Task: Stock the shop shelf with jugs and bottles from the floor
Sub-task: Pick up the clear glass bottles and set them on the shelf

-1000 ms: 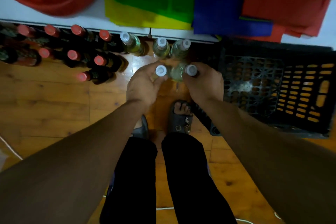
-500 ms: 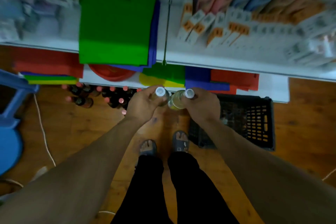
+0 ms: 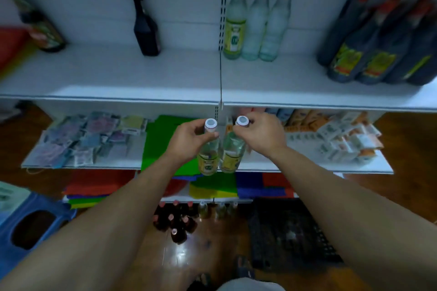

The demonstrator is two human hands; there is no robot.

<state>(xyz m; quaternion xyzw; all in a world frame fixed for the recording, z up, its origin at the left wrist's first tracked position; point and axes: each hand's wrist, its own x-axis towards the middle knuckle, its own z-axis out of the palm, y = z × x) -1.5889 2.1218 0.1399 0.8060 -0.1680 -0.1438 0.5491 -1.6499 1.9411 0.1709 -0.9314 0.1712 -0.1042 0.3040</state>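
My hands hide both necks, and the labels are too blurred to read. My left hand [image 3: 186, 142] has its fingers curled round the left bottle [image 3: 208, 158], clear, slim and white-capped. My right hand [image 3: 262, 136] grips the right bottle [image 3: 233, 153] likewise. Both hang side by side before the white shelf [image 3: 118, 73]. The dark bottles [image 3: 369, 49] at its right end are smeared and cut off.

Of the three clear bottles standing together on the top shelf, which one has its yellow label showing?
The leftmost bottle, next to the slotted upright; the middle bottle and the rightmost bottle show only pale glass.
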